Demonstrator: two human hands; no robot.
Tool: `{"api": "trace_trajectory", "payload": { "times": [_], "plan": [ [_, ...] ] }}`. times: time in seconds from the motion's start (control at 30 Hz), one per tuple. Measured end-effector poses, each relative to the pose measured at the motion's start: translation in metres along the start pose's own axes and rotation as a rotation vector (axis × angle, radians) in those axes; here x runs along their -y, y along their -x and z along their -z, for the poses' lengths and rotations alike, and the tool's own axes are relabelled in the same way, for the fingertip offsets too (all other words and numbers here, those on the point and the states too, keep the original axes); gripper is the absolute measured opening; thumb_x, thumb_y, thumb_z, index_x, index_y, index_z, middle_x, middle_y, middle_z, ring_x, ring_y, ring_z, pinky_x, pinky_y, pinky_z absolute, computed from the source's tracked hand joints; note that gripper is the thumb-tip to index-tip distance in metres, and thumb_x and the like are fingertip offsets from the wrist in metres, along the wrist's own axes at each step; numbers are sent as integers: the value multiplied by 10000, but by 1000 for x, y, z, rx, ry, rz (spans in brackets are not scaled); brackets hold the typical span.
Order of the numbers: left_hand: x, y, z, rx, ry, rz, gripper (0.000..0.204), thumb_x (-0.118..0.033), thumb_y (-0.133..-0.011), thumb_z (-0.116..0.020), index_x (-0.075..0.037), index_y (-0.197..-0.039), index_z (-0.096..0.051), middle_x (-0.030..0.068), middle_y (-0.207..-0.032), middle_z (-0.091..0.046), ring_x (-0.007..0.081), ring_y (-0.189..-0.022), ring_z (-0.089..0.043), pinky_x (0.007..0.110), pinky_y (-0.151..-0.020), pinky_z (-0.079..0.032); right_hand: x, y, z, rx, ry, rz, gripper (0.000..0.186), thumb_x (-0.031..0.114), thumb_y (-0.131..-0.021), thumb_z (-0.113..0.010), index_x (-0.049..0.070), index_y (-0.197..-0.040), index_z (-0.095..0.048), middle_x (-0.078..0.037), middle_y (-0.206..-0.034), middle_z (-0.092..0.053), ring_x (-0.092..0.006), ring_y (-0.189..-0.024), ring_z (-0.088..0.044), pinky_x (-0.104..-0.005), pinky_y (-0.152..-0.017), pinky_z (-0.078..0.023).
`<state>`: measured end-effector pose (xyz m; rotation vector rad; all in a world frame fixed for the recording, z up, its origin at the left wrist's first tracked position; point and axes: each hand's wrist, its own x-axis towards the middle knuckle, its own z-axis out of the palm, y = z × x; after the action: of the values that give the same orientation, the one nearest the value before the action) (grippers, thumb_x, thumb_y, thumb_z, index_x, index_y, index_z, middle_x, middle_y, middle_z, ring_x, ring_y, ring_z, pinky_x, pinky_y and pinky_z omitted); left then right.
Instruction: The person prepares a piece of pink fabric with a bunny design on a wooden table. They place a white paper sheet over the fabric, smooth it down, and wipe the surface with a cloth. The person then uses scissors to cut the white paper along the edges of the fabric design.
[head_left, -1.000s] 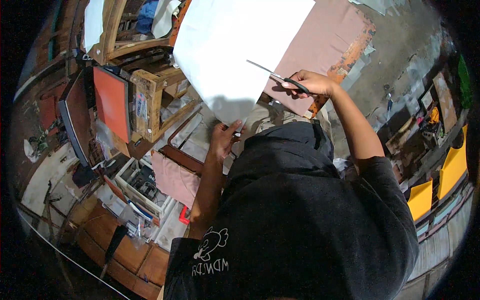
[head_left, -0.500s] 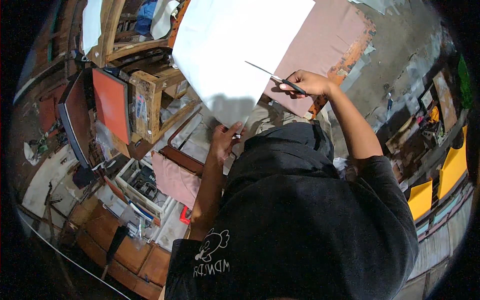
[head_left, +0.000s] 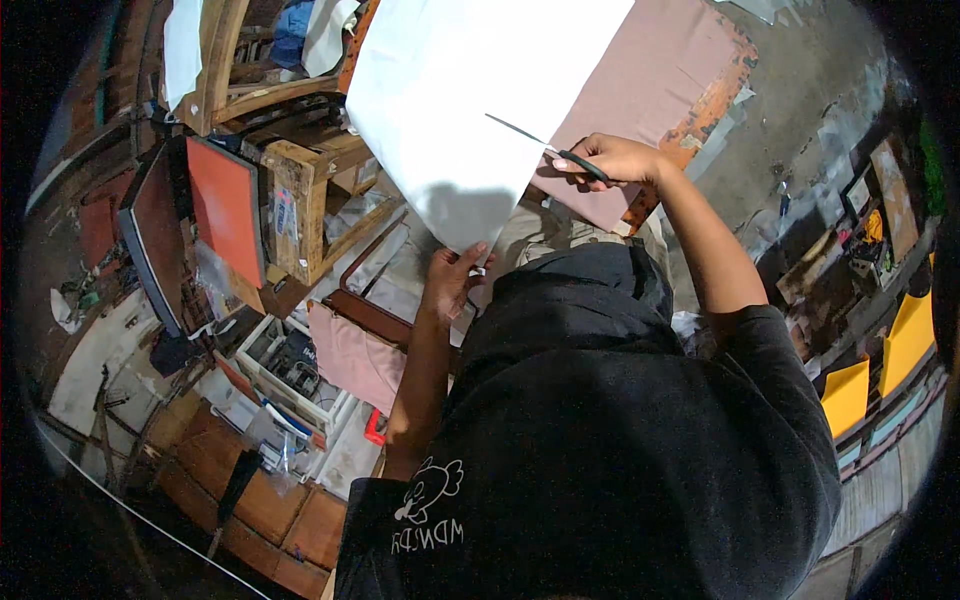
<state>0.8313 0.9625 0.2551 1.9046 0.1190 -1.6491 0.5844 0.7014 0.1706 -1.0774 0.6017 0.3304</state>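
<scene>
A large white sheet (head_left: 450,120), whether cloth or paper I cannot tell, spreads over the work surface and narrows to a corner toward me. My left hand (head_left: 455,282) pinches that near corner between thumb and fingers. My right hand (head_left: 622,162) grips black-handled scissors (head_left: 580,164) at the sheet's right edge. One long blade shows above the white, pointing up and left; the other blade is hidden. Under the sheet, to the right, lies dusty pink fabric (head_left: 650,90).
The table's worn orange edge (head_left: 690,135) runs along the right. At left stand a wooden frame (head_left: 297,220) and an orange-red panel (head_left: 225,210). A white open box (head_left: 340,410) of parts sits lower left beside pink cloth (head_left: 352,355). Yellow sheets (head_left: 846,396) are at far right.
The scissors have shifted very slightly up and left over the sheet. My left hand keeps its hold on the corner. The whole view has moved a little.
</scene>
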Motion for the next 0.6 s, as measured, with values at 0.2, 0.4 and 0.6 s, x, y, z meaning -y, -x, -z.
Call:
{"api": "trace_trajectory", "payload": {
  "times": [0.2, 0.4, 0.6],
  "plan": [
    [-7, 4, -5, 2, 11, -1, 236, -255, -911, -792, -99, -1067, -710, 21, -934, -737, 123, -822, -689, 282, -620, -507, 5, -10, -2, -18, 31, -12, 613, 676, -925, -625, 136, -638, -571, 54, -519, -510, -40, -417, -428, -228, -378, -289],
    [2, -5, 5, 42, 13, -2, 230, -259, -914, -789, -109, -1070, -711, 10, -968, -738, 122, -837, -691, 287, -625, -506, 1, -12, -3, -9, 48, 40, 606, 658, -931, -633, 129, -642, -570, 52, -540, -509, -46, -450, -442, -236, -412, -302],
    [0, -2, 0, 15, 18, -37, 274, -229, -914, -773, -71, -1110, -665, 25, -947, -699, 158, -825, -707, 291, -580, -500, -5, -14, -6, -19, 12, 71, 601, 648, -934, -637, 122, -648, -573, 55, -539, -505, -46, -451, -437, -240, -415, -297]
  ]
}}
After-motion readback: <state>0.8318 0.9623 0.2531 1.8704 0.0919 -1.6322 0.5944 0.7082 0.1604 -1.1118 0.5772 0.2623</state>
